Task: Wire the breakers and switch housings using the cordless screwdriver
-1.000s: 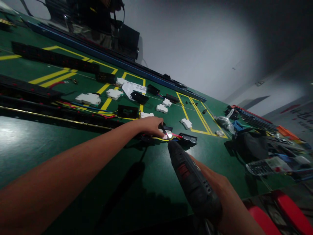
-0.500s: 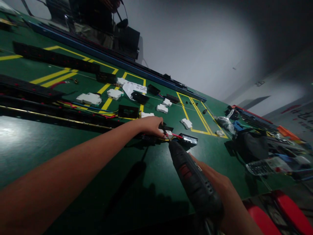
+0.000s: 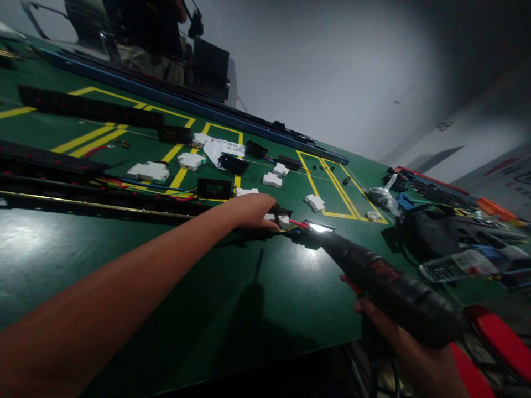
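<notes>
My right hand (image 3: 404, 337) is wrapped round a black electric screwdriver (image 3: 385, 276), which lies tilted with its nose pointing left toward a small shiny metal-faced end piece (image 3: 319, 227). Across the table, my left hand (image 3: 260, 211) is closed on a white circuit breaker (image 3: 282, 220) at the right end of a long black power strip housing (image 3: 174, 209). A red wire (image 3: 296, 223) runs from the breaker to the end piece, with yellow and dark wires below it. My fingers hide part of the breaker, and the screwdriver's tip is hard to make out.
Several white breakers, among them one loose breaker (image 3: 314, 203), lie on the green table (image 3: 166, 309) with black covers and a paper label (image 3: 224, 149). Long blue rails (image 3: 166, 99) line the far edge. A black bag (image 3: 427, 229) sits right; red stools (image 3: 498, 331) stand below. A person (image 3: 145, 33) is opposite.
The electric screwdriver has swung right and away from the breaker, turning flatter with my right hand. My left hand stays at the breaker. The view has shifted slightly.
</notes>
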The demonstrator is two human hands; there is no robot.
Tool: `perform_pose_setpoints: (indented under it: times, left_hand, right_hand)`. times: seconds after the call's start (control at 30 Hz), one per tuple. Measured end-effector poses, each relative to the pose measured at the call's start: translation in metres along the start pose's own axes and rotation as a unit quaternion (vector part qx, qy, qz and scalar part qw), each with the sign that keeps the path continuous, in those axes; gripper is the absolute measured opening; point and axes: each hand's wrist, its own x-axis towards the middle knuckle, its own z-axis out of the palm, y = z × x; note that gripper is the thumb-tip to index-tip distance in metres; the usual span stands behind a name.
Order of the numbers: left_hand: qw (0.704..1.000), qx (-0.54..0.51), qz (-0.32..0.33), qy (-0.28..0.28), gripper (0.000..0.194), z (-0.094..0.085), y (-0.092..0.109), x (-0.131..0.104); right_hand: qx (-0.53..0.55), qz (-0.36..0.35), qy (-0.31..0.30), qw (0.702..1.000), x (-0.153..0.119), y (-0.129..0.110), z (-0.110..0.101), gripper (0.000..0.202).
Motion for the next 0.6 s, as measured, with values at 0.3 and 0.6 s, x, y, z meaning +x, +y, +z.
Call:
perform_pose_setpoints:
  times: [0.3, 0.6]
  left_hand:
    - [0.999, 0.029, -0.011, -0.015, 0.078, 0.000, 0.012, -0.005]
    - [0.999, 0.033, -0.037, -0.016, 0.079, -0.002, 0.019, -0.005]
  right_hand:
    - [-0.110, 0.073, 0.072, 0.989, 0.017, 0.067, -0.044, 0.051]
    - [-0.346, -0.098, -0.149, 0.921, 0.071, 0.133, -0.051, 0.077]
